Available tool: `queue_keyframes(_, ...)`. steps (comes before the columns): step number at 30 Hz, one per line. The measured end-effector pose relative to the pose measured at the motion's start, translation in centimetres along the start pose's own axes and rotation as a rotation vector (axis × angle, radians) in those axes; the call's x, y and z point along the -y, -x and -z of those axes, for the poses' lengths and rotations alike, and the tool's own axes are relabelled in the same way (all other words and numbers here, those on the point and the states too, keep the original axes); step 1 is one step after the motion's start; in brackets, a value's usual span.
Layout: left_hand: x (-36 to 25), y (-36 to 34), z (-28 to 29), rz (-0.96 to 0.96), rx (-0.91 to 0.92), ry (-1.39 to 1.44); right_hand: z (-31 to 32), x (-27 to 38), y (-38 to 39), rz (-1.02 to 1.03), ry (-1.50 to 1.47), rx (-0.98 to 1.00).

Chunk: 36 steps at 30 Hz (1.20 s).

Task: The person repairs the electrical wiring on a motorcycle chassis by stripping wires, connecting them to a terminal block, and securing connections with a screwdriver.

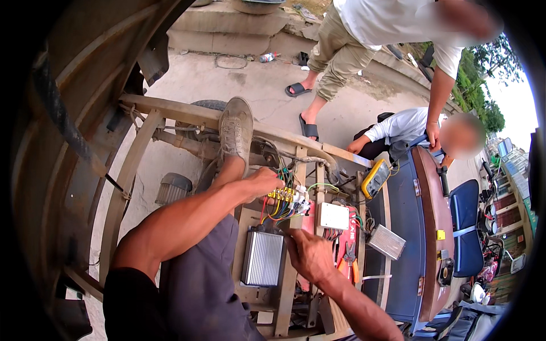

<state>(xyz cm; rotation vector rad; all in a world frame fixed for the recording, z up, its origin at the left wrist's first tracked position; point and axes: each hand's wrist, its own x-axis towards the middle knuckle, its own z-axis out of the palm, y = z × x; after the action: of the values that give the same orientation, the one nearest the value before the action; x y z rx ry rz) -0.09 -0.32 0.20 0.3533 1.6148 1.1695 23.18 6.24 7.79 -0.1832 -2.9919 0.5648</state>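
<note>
- Here's the left hand (pixel 265 183), fingers bent at the terminal block (pixel 282 195), seemingly pinching there, though the fingertips are too covered to say on what
- And the right hand (pixel 311 256), thumb and finger close together by the coloured wires (pixel 282 215), beside the finned controller box (pixel 263 258); whether it grips a wire, I cannot tell
- The block sits mid-frame, above that box, wires fanning out below it
- Danger spot: bare metal contacts crowd together, so a stray strand could bridge two and short, if anything is live
- So many colours packed tight, a mix-up looks easy, and a tug from either hand might pull a lead loose
- Watch those pliers (pixel 355 271), metal head near the wiring: a knock could tip them across something conductive
- The multimeter (pixel 376 178) leans at the frame (pixel 182 112), and a bump might topple it
- Now the count: two working hands, one terminal block, two finned boxes, one white box (pixel 333 216), one multimeter, one pair of pliers, two other people; wires too tangled to number
</note>
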Motion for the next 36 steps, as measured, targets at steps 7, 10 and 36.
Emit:
queue_keyframes(7,-0.4,0.5,0.4,0.026,0.026,0.027,-3.2,0.2,3.7,-0.104,-0.052,-0.002)
queue_keyframes(10,-0.1,0.8,0.2,0.014,0.02,0.043,-2.7,0.1,3.5,-0.058,-0.056,0.0)
queue_keyframes(36,-0.1,0.8,-0.3,-0.051,0.04,0.052,0.7,-4.8,-6.9,0.32,0.498,0.029)
